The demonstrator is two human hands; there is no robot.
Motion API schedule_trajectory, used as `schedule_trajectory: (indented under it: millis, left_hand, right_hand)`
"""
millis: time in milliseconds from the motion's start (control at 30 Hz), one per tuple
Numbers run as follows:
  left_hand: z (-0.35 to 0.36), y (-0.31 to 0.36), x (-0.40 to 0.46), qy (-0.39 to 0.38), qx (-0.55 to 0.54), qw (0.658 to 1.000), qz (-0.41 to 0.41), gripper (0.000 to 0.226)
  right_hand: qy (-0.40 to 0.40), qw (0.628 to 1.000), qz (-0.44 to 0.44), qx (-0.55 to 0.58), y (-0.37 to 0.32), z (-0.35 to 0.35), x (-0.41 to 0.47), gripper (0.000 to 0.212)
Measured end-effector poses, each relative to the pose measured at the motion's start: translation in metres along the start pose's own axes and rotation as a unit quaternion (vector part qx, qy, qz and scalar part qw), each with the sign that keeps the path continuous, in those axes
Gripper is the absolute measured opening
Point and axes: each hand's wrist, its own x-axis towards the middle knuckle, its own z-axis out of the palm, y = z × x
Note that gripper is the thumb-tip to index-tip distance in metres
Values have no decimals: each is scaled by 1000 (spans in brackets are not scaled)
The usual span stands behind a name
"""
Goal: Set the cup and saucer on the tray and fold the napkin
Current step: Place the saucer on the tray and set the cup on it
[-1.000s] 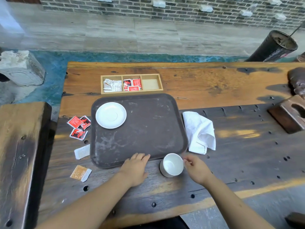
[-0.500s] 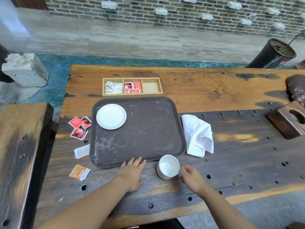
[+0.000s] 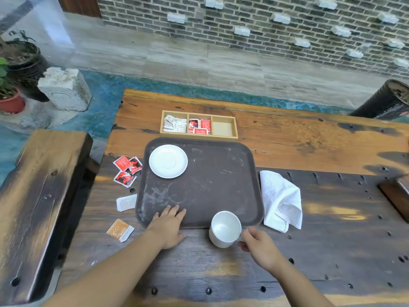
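A dark brown tray point(image 3: 217, 185) lies on the wooden table. A white saucer point(image 3: 168, 161) sits in the tray's far left corner. The white cup point(image 3: 224, 229) stands at the tray's near edge, its rim overlapping that edge. My right hand point(image 3: 260, 247) is at the cup's right side, fingers pinched at its handle. My left hand point(image 3: 168, 227) lies flat with its fingertips on the tray's near rim. A crumpled white napkin point(image 3: 280, 200) lies on the table just right of the tray.
A wooden three-part box point(image 3: 199, 136) with sachets stands behind the tray. Red sachets point(image 3: 127, 170), a white sachet point(image 3: 126, 202) and an orange sachet point(image 3: 120, 230) lie left of the tray. A wooden block point(image 3: 396, 196) is at the right, a bench point(image 3: 39, 196) at the left.
The view has tilted up a little. The cup and my right hand have shifted slightly left along the tray's near edge, and my left hand has slid left on the rim.
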Motion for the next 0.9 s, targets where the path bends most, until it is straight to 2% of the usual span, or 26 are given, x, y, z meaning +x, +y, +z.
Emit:
schedule_trajectory:
  millis: [233,467,700,900]
  left_hand:
    - [-16,-44,12,21,-14,998,-63,88]
    - [-29,-59,31,32,-25,997,-63,90]
    - [-25,-63,40,12,-5,998,-55,91]
    - [-25,-67,43,6,-35,998,-56,88]
  right_hand:
    - [-28,999,-35,25,-53,14,25,27]
    - [-49,996,-52,59,-103,34,66,23]
    - [-44,994,-76,57,-149,52,108,19]
    - [-46,994,-75,68,-177,68,144,20]
